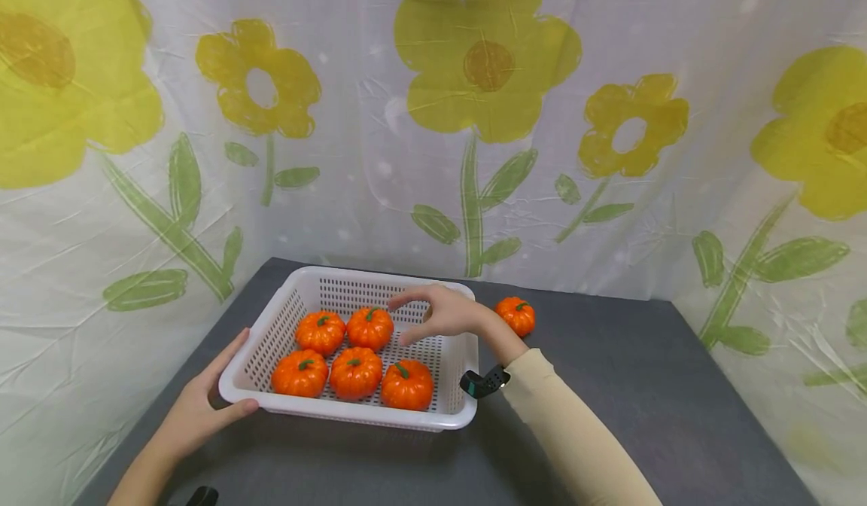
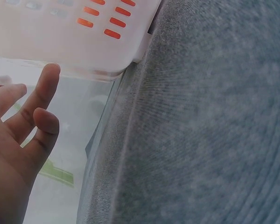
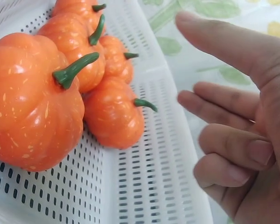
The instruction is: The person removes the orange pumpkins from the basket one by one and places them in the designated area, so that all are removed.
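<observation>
A white perforated plastic basket (image 1: 455, 420) stands on the dark table with several small orange pumpkins (image 1: 356, 373) inside, mostly toward its left and front. My left hand (image 1: 196, 408) is at the basket's front left corner, thumb by the front rim and fingers along the left side. In the left wrist view, its extended fingers (image 2: 46, 86) come right up to the basket's edge. Over the right part of the basket is my right hand (image 1: 443, 312), thumb and index finger spread with nothing between them. Its other fingers bend loosely in the right wrist view.
One more pumpkin (image 1: 515, 316) sits on the dark tabletop (image 1: 630, 393), behind my right forearm and right of the basket. A white curtain (image 1: 366, 152) printed with yellow flowers hangs around the back and sides of the table. A black band (image 1: 484, 382) circles my right wrist.
</observation>
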Demonstrator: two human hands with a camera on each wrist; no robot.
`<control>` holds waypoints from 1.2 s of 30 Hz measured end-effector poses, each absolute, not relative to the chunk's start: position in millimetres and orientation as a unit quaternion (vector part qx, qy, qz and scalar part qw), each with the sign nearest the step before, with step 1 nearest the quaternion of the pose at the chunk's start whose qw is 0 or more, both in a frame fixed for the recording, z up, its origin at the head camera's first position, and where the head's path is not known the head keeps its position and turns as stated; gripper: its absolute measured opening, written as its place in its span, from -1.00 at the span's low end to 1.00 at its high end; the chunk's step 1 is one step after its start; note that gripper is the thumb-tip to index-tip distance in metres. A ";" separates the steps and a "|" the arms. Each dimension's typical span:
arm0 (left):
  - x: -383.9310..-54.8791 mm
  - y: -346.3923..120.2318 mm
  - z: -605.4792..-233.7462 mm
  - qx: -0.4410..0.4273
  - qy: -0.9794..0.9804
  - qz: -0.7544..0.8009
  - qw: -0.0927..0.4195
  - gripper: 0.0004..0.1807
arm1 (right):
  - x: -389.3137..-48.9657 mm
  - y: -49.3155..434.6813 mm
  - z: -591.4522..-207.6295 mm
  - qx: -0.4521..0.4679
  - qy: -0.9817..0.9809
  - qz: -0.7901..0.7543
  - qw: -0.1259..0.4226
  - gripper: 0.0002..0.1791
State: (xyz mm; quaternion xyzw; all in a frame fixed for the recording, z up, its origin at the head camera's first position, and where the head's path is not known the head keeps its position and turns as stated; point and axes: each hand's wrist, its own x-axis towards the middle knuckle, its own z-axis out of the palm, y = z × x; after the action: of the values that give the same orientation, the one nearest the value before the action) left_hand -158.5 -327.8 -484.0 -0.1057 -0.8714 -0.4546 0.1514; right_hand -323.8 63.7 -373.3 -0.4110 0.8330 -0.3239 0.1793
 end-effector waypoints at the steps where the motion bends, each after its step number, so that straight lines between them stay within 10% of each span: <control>1: -158.4 -327.6 -483.6 -0.104 -0.872 -0.453 0.150 0.14 | -324.2 62.7 -373.3 -0.416 0.833 -0.314 0.187 -0.26; 36: -157.9 -327.7 -483.6 -0.103 -0.879 -0.441 0.146 0.14 | -334.0 50.2 -390.7 -0.373 0.819 -0.120 0.419 -0.13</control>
State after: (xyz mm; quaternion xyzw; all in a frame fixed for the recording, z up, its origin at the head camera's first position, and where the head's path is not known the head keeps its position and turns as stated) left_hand -157.9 -327.7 -483.6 -0.1025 -0.8795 -0.4412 0.1463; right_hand -334.0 50.2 -390.7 -0.3733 0.8190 -0.1197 0.4191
